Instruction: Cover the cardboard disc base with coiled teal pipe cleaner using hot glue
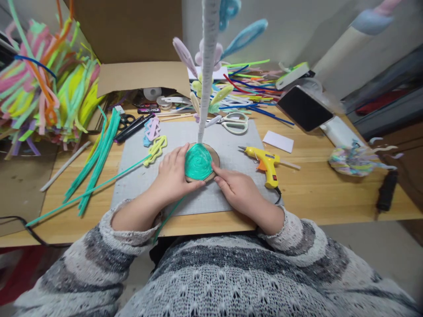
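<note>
Left hand (175,174) and right hand (236,189) at one green coil (198,164)

In the head view, one coil lies on one brown base (214,155), above one grey mat (185,204) at the near middle of the table (333,196). The left hand grips the base from its left side, its thumb along the near edge. The right hand's thumb and forefinger meet the right edge; whether they pinch the base or only press it, I cannot tell.

One white stem (207,66) rises at the coil's far edge. One green strand (170,215) hangs below the left wrist.

Left of the hands are three zigzag pieces: one yellow (156,150), one pink (152,128) and one blue (146,141), partly covered. One long green strip (109,179) slants beside one cluster of green strips (99,163), too overlapped to count.

To the right lie one yellow glue gun (267,164), one white card (278,141) and one dark-screened device (306,108). Two pairs of scissors show: one pale-handled (235,129), one black-handled (123,119).
</note>
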Motion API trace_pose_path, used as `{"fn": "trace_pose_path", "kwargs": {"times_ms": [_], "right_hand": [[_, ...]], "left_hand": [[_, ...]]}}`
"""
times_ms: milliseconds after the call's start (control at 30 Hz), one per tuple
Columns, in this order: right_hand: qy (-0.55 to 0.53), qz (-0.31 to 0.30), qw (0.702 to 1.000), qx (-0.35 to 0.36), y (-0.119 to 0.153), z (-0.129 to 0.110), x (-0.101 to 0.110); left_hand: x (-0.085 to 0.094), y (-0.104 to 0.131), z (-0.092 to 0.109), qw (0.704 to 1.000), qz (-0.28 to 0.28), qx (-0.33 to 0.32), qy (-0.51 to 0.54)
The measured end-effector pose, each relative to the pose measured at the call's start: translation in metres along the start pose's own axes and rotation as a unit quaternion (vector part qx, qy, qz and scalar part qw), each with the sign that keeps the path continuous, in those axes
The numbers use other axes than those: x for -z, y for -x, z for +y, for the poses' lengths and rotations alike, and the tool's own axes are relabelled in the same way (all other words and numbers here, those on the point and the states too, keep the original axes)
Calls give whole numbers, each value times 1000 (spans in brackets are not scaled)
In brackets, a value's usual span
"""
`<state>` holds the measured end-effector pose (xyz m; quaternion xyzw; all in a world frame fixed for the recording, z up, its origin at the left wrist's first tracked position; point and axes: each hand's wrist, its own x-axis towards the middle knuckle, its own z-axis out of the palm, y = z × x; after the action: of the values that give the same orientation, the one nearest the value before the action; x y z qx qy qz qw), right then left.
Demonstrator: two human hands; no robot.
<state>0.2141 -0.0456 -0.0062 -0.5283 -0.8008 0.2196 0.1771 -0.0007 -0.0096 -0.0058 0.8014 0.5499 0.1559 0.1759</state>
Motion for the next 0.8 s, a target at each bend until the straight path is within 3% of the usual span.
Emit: {"fn": "trace_pose_path", "kwargs": {"times_ms": [800], "right_hand": [[-191,40,981,-25,6,14,-6]], "left_hand": [[1,-1,3,1000,-6,10,-3]]}}
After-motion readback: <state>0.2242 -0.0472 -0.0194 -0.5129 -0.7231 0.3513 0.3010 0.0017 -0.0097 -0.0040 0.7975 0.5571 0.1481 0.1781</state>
